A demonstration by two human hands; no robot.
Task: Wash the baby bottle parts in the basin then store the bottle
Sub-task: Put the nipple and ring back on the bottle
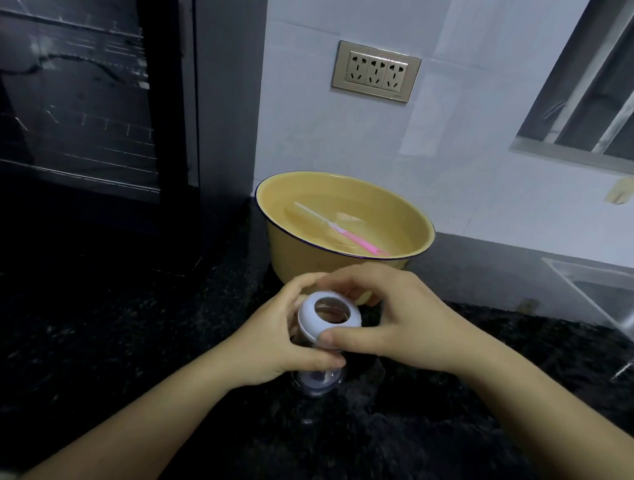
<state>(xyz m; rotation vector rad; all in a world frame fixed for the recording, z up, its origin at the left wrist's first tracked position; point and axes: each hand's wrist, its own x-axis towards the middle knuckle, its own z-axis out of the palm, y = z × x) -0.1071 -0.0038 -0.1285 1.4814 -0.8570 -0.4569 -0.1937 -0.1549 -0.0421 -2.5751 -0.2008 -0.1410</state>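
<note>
Head view: bottle [318,381] held low at the dark counter [369,447], just in front of the yellow basin [306,265], where a pink brush [360,242] lies in water. Left hand [283,345] wraps the clear body; right hand [395,326] pinches the white collar ring [329,314] between thumb and fingers. Judged step: turning the ring, though loosening or tightening is unclear. The next move calls for a steady counter-twist.

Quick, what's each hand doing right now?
The left hand grips the clear bottle.
The right hand pinches the white ring on the bottle's top.
</note>
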